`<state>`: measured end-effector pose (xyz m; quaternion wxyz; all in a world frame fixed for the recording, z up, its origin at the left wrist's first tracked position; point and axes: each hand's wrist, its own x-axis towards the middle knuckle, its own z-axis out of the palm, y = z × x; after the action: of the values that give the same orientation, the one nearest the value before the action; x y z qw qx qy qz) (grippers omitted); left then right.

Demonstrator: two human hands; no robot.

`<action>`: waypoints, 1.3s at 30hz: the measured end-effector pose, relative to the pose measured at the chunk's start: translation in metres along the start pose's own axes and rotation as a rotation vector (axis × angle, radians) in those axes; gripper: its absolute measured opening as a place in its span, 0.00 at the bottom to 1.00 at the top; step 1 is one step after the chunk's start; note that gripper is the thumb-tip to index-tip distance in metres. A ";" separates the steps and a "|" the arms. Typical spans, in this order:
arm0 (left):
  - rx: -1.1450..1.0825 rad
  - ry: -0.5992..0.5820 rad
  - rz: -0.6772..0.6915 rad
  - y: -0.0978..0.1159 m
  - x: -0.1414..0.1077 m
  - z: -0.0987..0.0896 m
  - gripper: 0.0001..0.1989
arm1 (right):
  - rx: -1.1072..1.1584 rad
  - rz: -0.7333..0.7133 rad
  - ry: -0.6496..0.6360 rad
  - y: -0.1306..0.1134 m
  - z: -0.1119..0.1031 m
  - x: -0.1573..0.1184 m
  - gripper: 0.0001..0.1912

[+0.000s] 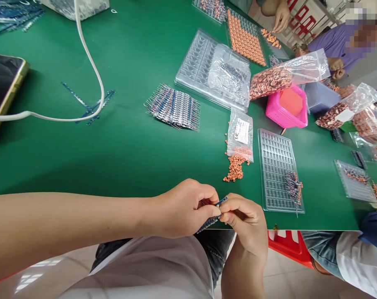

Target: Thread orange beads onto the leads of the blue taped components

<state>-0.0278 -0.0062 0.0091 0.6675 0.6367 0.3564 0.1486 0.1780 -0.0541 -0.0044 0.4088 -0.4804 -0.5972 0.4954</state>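
Note:
My left hand (183, 209) is closed around a blue-edged strip of small metal-legged parts (208, 223) at the table's near edge. From the right, my right hand (247, 220) pinches with thumb and forefinger at the strip's end; whatever small piece is between those fingertips is mostly hidden. Beyond my hands lies a loose pile of small orange rings (235, 168), spilling from a labelled clear bag (240, 135). A stack of similar strips (176, 107) rests farther back. Right of the pile, a clear ribbed tray (277, 162) bears a heap of leggy parts with orange rings (293, 187).
A larger clear tray (194, 62) with a plastic bag on it, a pink basket (274, 110) and bags of copper-coloured rings (271, 83) stand farther back. At left are a phone (7, 87), a white cable (91, 62) and blue strip scraps (88, 110). Other people work along the right.

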 end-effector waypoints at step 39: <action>0.045 0.058 0.119 -0.002 0.010 -0.005 0.10 | 0.165 -0.001 0.101 0.022 -0.001 -0.010 0.03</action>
<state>-0.0249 0.0038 0.0049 0.6323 0.6671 0.3404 0.1985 0.1847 -0.0626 -0.0260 0.4768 -0.4692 -0.5332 0.5179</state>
